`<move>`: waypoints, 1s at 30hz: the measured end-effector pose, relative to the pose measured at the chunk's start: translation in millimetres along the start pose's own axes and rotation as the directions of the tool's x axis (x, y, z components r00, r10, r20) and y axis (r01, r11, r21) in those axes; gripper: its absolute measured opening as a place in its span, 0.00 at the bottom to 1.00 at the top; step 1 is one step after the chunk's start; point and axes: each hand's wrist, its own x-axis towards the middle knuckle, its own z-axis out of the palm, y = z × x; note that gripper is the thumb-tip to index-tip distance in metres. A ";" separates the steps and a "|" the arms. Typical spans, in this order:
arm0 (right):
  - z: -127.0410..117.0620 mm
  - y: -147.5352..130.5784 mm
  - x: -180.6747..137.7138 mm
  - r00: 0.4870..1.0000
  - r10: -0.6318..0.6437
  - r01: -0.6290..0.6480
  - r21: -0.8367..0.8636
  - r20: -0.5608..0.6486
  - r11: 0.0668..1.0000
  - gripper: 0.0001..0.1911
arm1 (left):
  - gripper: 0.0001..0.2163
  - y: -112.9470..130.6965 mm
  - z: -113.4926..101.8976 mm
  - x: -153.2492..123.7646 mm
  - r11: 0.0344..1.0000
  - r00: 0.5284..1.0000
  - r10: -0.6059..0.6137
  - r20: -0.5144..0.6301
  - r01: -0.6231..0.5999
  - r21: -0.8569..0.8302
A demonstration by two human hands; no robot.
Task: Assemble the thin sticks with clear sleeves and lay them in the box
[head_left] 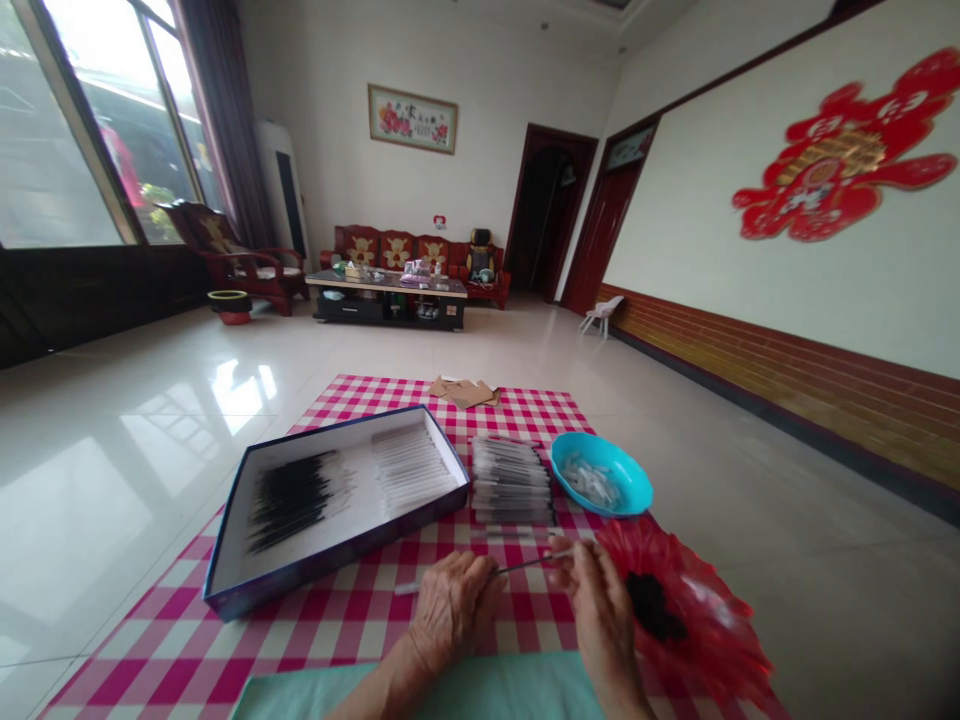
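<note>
My left hand (454,600) is closed around a thin pen-like stick (525,564); its pale tube end sticks out on the left and a dark, slim shaft on the right. At that shaft's far end, the fingers of my right hand (600,595) are pinched together, slightly blurred. Just beyond the hands lies a row of translucent sticks with dark cores (511,482). A blue-edged box (337,545) on the left holds thin black rods (296,497) and clear tubes (411,468).
A turquoise bowl (641,492) contains small whitish pieces. Beside my right hand, a red petal-edged dish (712,600) holds small black parts. Torn cardboard (466,392) rests at the far edge of the checked tablecloth (360,400). Green cloth (300,692) lies nearest me.
</note>
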 end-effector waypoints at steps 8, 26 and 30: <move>-3.9 -11.5 -0.2 0.966 -0.167 0.158 -0.059 -0.198 0.986 0.17 | 0.09 0.8 -2.7 0.9 0.999 0.990 0.006 -0.139 -0.012 -0.041; 19.1 19.1 -14.4 0.965 0.257 -0.255 -0.036 0.052 0.966 0.32 | 0.07 -1.8 -68.1 19.5 0.969 0.987 -0.077 0.138 0.041 0.245; 26.1 17.3 -18.2 0.965 0.256 -0.249 -0.108 0.054 0.962 0.31 | 0.09 -56.6 -127.6 46.6 0.863 0.897 -0.371 0.239 0.238 0.446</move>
